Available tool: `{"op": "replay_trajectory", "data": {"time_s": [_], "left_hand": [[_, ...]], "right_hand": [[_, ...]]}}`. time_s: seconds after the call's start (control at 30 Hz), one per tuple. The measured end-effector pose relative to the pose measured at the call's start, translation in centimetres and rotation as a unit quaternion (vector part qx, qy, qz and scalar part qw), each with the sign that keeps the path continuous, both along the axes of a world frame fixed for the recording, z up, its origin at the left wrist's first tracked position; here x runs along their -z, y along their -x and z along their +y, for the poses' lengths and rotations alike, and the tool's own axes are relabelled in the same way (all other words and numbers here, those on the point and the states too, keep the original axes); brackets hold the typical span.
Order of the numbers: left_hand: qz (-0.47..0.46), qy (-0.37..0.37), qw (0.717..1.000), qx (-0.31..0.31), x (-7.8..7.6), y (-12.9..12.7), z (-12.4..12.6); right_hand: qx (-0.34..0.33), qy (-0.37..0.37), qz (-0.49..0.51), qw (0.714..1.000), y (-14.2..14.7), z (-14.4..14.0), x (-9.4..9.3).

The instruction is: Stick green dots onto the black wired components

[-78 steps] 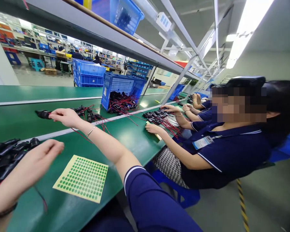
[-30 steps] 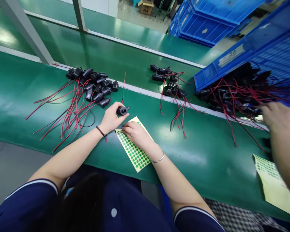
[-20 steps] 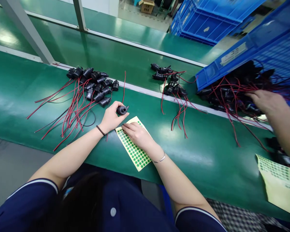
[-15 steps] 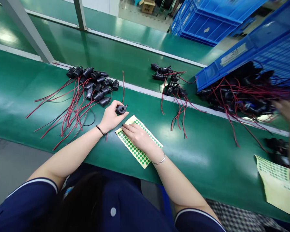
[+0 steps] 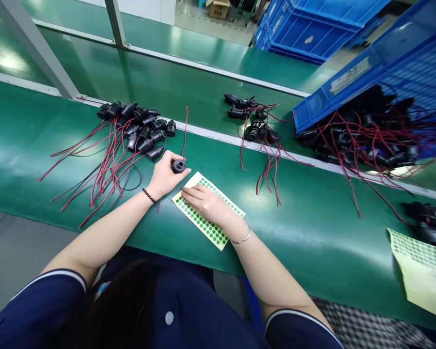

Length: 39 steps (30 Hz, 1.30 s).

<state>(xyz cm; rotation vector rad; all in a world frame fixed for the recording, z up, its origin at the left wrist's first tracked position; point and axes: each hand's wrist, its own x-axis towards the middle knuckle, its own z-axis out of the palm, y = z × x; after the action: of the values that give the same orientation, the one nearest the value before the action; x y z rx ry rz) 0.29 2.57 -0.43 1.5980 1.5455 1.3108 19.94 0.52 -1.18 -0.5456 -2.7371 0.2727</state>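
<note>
My left hand (image 5: 167,173) is closed around a small black pump (image 5: 179,166), its round end with a central opening facing up. A red wire stands out beyond it. My right hand (image 5: 206,204) rests on a pale yellow sheet of green round stickers (image 5: 212,231). Its fingers are pressed together and point toward the sheet's upper left edge. The thumb is hidden, and I cannot see whether a sticker is between the fingertips. Left of my hands lies a heap of similar black pumps (image 5: 145,128), with red and black wires trailing toward me.
A smaller group of pumps (image 5: 254,128) lies across the white strip. Farther right, a tilted blue crate (image 5: 327,99) has many wired pumps at its mouth. Another sticker sheet (image 5: 421,281) hangs over the bench's right edge. A grey metal post (image 5: 39,48) rises at left.
A co-worker's blurred hand at the right edge has left view. My hands keep nearly the same pose; the pump is turned slightly in my left hand. The whole view has shifted a little.
</note>
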Motion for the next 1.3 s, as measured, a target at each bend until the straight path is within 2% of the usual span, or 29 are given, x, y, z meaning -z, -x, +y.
{"op": "replay_trajectory", "data": {"time_s": [0.13,0.2,0.33,0.4,0.5,0.6,0.7,0.83,0.9,1.07,1.2,1.3], "left_hand": [[-0.001,0.001,1.000,-0.002,0.1,0.0,0.1],[-0.002,0.001,1.000,-0.003,0.0,0.0,0.1],[-0.015,0.006,1.000,0.002,-0.3,-0.3,-0.1],[-0.034,0.014,0.999,0.019,-0.6,-0.4,-0.3],[-0.059,0.046,0.994,0.077,-1.0,-0.6,-0.8],[-0.022,0.071,0.989,0.126,-1.3,-0.9,-1.3],[0.034,0.078,0.987,0.138,-1.4,-1.2,-1.7],[0.036,0.093,0.987,0.124,-1.5,-1.5,-1.7],[0.015,0.104,0.988,0.113,-1.5,-1.5,-1.6],[-0.086,0.122,0.985,0.089,-1.3,-1.7,-1.5],[-0.169,0.123,0.973,0.094,-1.0,-2.1,-1.7],[-0.192,0.132,0.966,0.109,-1.0,-2.4,-1.9]], "right_hand": [[-0.017,0.016,0.005,1.000,-0.1,0.1,-0.5],[-0.003,0.037,0.023,0.999,-0.1,0.1,-0.7],[0.062,0.145,0.095,0.983,0.2,0.0,-0.6],[0.122,0.234,0.157,0.952,0.3,0.3,-0.3],[0.214,0.351,0.261,0.873,0.2,0.9,0.4],[0.253,0.409,0.313,0.819,0.0,1.4,0.7],[0.272,0.415,0.328,0.804,-0.1,1.5,0.5],[0.270,0.392,0.335,0.813,0.1,1.1,0.1],[0.274,0.393,0.344,0.808,0.3,1.0,0.1],[0.290,0.467,0.379,0.745,0.5,1.1,0.0],[0.292,0.458,0.384,0.747,0.6,1.1,-0.2],[0.284,0.467,0.386,0.743,0.7,1.1,-0.3]]}}
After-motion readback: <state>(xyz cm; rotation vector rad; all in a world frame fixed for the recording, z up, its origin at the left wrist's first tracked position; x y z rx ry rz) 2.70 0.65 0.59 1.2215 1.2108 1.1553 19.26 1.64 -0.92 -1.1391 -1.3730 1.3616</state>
